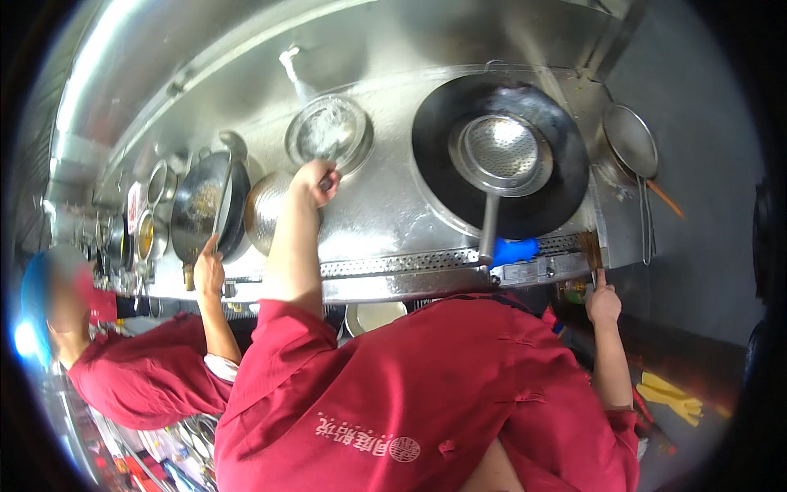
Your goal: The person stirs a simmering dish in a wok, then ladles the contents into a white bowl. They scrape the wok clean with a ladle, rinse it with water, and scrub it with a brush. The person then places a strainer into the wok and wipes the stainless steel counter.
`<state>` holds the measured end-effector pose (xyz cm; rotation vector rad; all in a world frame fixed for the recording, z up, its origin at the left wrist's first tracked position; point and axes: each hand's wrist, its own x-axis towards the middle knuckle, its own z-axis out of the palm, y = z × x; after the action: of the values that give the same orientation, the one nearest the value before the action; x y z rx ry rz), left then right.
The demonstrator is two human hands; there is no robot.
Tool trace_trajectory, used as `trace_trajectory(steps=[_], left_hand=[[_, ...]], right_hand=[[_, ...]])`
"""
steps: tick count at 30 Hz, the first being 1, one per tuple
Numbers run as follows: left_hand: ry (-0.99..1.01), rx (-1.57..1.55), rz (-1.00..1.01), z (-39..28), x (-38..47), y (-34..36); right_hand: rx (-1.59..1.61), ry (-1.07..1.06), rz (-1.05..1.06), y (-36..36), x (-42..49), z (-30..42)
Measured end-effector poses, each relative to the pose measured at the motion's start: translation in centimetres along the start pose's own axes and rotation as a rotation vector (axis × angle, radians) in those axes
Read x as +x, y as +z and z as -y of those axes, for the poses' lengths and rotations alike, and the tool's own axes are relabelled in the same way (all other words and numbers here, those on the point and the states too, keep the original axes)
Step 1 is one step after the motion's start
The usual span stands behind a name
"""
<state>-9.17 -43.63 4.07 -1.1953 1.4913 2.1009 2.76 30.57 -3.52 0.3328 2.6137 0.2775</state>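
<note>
My left hand (318, 182) is closed around a dark handle end beside a round metal pot (363, 147). White, watery splashing shows in the pot, below a wall tap (289, 58). At the counter's right front edge, my right hand (604, 303) holds a bristle brush (590, 248), bristles over the perforated drain strip (399, 263). Between my hands sits a large black wok (433, 178) with a perforated metal strainer (501, 147) in it, its handle (489, 230) towards me. A blue cloth (515, 251) lies at the wok's near edge.
On the left, a co-worker in a red top (147, 381) holds a long-handled ladle (232, 144) over another wok (197, 203). A hammered metal wok (265, 212) stands near my left forearm. At the right are a mesh strainer (630, 141) and, lower down, yellow gloves (670, 396).
</note>
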Motion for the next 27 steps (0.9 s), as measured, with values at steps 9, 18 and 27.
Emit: trace_trajectory(steps=[9, 18, 27], left_hand=[[0.244, 0.234, -0.128, -5.3, -8.8, 4.3], [0.500, 0.622, -0.256, 7.6, -9.2, 2.4], [0.580, 0.549, -0.210, 13.5, -10.8, 2.7]], right_hand=[[0.181, -0.035, -0.092, 0.5, -1.2, 0.4], [0.248, 0.091, 0.118, 1.3, -1.8, 1.0], [0.304, 0.176, 0.170, 3.0, -3.3, 1.5]])
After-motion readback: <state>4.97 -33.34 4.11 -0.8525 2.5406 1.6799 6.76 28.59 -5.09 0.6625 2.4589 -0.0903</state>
